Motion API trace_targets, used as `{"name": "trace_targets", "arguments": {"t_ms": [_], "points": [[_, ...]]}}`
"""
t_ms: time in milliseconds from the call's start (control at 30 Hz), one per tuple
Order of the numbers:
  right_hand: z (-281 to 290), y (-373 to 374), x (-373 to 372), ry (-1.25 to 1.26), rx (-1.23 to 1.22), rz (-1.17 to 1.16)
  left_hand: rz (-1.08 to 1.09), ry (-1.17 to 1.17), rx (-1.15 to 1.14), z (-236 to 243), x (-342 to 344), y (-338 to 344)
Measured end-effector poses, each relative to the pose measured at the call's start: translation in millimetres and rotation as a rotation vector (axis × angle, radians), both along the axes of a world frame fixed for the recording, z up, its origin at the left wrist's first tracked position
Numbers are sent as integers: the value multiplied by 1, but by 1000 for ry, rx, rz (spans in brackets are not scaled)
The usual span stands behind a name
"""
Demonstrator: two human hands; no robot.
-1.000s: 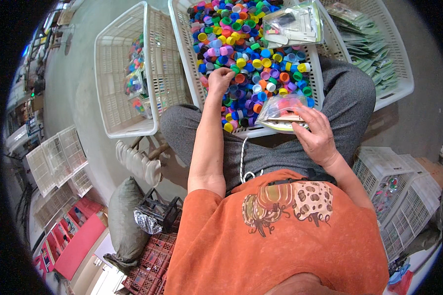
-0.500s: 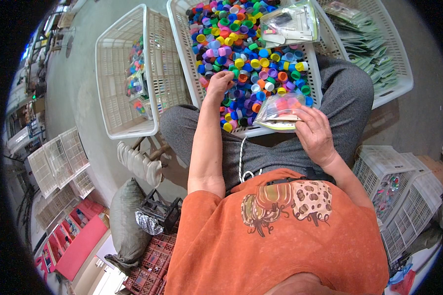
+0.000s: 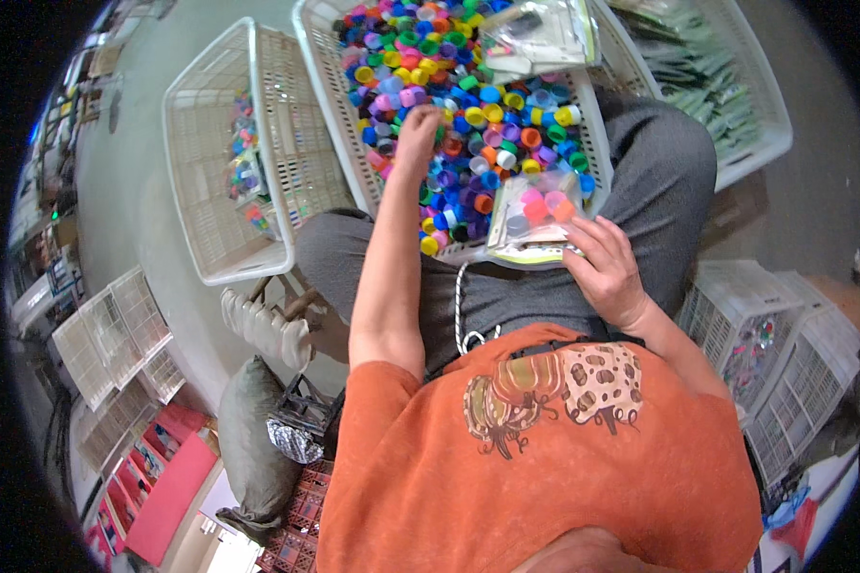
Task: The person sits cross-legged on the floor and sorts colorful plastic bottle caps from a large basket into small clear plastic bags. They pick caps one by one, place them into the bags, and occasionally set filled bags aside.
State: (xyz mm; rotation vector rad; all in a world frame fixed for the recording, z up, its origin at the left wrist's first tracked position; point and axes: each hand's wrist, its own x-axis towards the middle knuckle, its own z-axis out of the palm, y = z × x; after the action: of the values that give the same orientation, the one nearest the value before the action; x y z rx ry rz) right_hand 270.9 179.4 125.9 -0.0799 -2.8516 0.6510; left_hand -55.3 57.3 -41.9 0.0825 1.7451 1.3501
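You have the white perforated crate point(image 3: 327, 74) before you, the clear zip bag point(image 3: 518, 241) of pink pieces point(image 3: 536, 211) lying over its near edge, right of centre. Your right hand point(image 3: 610, 272) sits at the bag's right margin, fingers loosely bent, grip undetermined; your left hand point(image 3: 419, 136) is in the crate's left half, fingertips bunched among multicoloured plastic caps point(image 3: 492, 113), contents hidden. Judged step: cap picking; the next move calls for a sure pinch.
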Motion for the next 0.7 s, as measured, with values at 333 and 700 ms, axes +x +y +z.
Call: {"name": "trace_targets", "arguments": {"t_ms": [333,700], "points": [[-1,1,6,-40,-7,65,-594,1043,-591,-38,-13,76],[-1,0,-2,-13,-8,59,-537,808,-416,-17,-11,48]]}}
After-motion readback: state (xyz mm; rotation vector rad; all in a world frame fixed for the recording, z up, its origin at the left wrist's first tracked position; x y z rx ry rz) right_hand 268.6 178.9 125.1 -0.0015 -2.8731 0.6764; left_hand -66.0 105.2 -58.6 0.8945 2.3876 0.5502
